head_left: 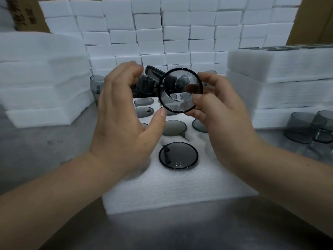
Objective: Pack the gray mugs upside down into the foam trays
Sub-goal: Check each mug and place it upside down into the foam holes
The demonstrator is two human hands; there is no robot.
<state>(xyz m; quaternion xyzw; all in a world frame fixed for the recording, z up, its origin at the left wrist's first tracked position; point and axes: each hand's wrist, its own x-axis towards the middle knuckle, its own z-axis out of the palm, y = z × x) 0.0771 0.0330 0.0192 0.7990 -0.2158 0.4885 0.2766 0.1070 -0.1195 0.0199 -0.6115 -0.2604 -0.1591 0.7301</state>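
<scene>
Steel counter (162, 231) and white foam tray (171, 188) lie nearest, with one gray mug (169, 101) held up above the tray in the right grip (216, 109).

The right grip pinches the mug by its dark rim, mouth turned towards the camera, clear of the foam. The left grip (122, 114) hovers just left of the rim, fingers loosely spread and holding nothing; whether its thumb touches the rim cannot be told, and it hides the tray pockets beneath it. Below the grips, packed mugs (178, 155) sit base-up in the tray. Beyond the grips, a heap of loose mugs (144, 83) is partly hidden by the held mug, backed by a wall of foam blocks (176, 33). Foam stacks (41, 78) flank both grips, and right of the right grip two spare mugs (306, 127) stand on the counter.
</scene>
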